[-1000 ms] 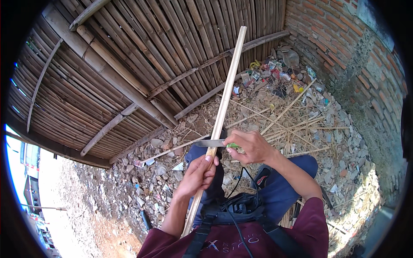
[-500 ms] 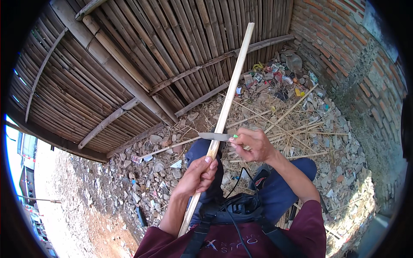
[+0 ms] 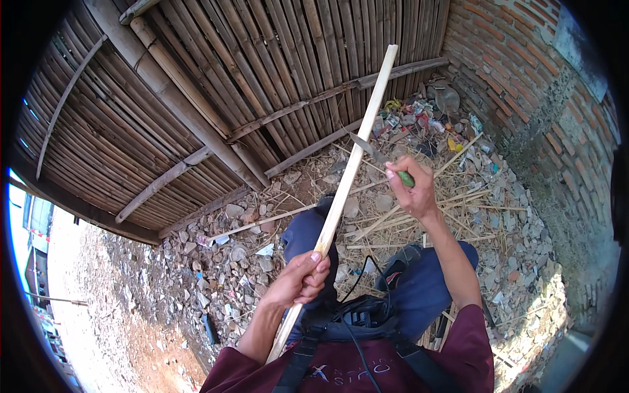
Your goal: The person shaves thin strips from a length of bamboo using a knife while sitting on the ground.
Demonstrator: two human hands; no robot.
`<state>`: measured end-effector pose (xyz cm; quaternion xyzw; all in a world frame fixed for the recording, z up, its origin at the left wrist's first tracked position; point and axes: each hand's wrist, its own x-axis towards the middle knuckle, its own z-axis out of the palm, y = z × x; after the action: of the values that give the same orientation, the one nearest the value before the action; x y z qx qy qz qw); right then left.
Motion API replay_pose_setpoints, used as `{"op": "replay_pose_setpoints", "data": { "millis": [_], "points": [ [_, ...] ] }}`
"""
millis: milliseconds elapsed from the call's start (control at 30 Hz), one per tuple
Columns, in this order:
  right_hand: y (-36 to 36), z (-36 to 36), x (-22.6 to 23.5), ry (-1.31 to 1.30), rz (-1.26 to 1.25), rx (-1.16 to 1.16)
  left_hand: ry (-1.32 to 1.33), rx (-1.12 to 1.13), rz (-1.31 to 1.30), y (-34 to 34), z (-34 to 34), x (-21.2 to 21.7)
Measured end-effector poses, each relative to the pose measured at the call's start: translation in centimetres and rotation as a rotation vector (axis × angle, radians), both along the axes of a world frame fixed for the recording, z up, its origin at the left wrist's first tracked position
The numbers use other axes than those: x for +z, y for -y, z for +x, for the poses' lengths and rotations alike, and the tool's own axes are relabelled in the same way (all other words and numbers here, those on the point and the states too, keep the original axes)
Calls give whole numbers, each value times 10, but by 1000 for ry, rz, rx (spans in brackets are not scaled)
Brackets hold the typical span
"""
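Observation:
A long, pale split bamboo strip (image 3: 349, 180) slants up and away from beside my left forearm, past my left knee, toward the fence. My left hand (image 3: 304, 280) is closed around its lower part. In my right hand (image 3: 415, 188) is a knife (image 3: 371, 149), gripped by its green handle. The grey blade lies across the strip's upper half, pointing left; whether its edge bites into the bamboo I cannot tell. The strip's lower end is hidden by my left arm and shirt.
A bamboo slat fence (image 3: 275, 65) rises ahead and left, meeting a brick wall (image 3: 517, 72) on the right. Stones and rubble (image 3: 242, 252) cover the ground. Thin bamboo shavings (image 3: 458, 206) lie beyond my right knee, with colourful litter (image 3: 426, 121) in the corner. A black bag (image 3: 363, 318) rests at my waist.
My right hand has moved the knife up and away along the strip, and the blade has turned to a steeper slant. The strip's far end has shifted slightly right.

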<state>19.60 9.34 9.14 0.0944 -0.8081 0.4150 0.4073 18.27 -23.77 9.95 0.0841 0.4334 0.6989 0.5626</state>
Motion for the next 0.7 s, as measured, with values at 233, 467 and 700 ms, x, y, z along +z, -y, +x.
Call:
{"op": "replay_pose_setpoints", "data": {
  "millis": [233,467,700],
  "points": [
    [50,14,-6,-10,181,256,-29,81,2,-5,-4,6],
    [59,16,-10,-30,239,312,-79,110,30,-2,-9,1],
    [31,6,-8,-90,146,133,-60,99,16,4,-1,-2]
  ]
}}
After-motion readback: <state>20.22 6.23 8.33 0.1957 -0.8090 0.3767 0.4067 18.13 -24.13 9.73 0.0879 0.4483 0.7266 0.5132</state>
